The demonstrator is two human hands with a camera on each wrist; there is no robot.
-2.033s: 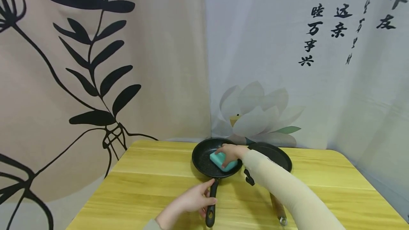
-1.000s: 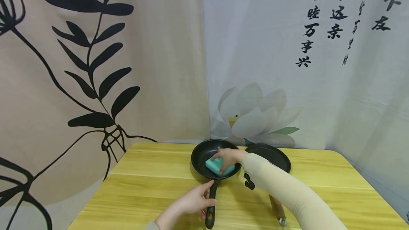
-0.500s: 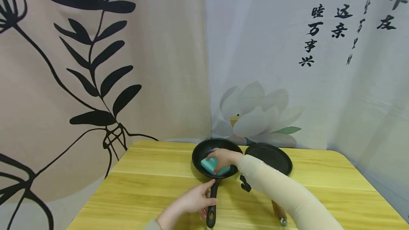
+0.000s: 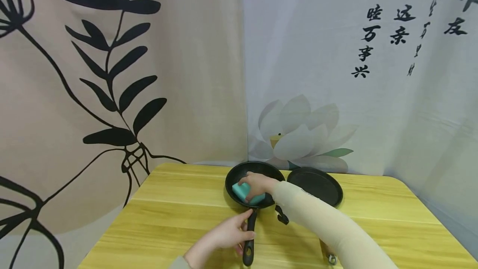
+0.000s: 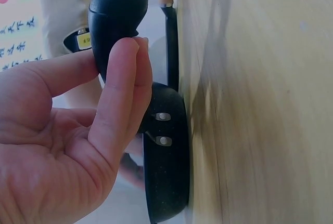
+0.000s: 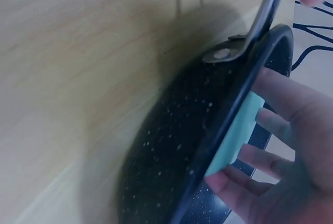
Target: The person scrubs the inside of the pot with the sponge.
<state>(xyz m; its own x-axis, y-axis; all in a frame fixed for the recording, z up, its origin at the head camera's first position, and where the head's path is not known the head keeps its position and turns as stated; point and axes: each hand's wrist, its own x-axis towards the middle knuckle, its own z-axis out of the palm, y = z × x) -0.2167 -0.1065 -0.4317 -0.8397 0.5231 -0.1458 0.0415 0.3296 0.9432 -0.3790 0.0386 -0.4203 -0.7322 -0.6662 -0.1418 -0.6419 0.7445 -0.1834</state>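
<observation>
A black frying pan (image 4: 236,175) sits on the wooden table, handle toward me. My left hand (image 4: 230,233) holds its black handle (image 5: 117,8) between thumb and fingers, as the left wrist view also shows. Inside the pan lies a turquoise sponge (image 4: 242,191), which my right hand (image 4: 259,184) grips from above. In the right wrist view, the fingers of the right hand (image 6: 291,146) spread along the sponge (image 6: 237,135), and the speckled pan wall (image 6: 177,130) hides part of it.
Right of the frying pan stands a flat black pan (image 4: 317,182), its brown handle (image 4: 325,249) partly hidden by my right sleeve (image 4: 325,223). The yellow wooden table (image 4: 179,202) ends at a printed curtain (image 4: 201,74) behind. A small black device (image 4: 281,215) hangs at my right wrist.
The right hand has slid the sponge leftward across the pan bottom and slightly toward the handle. My left hand keeps its hold on the handle, and the frying pan stays in place.
</observation>
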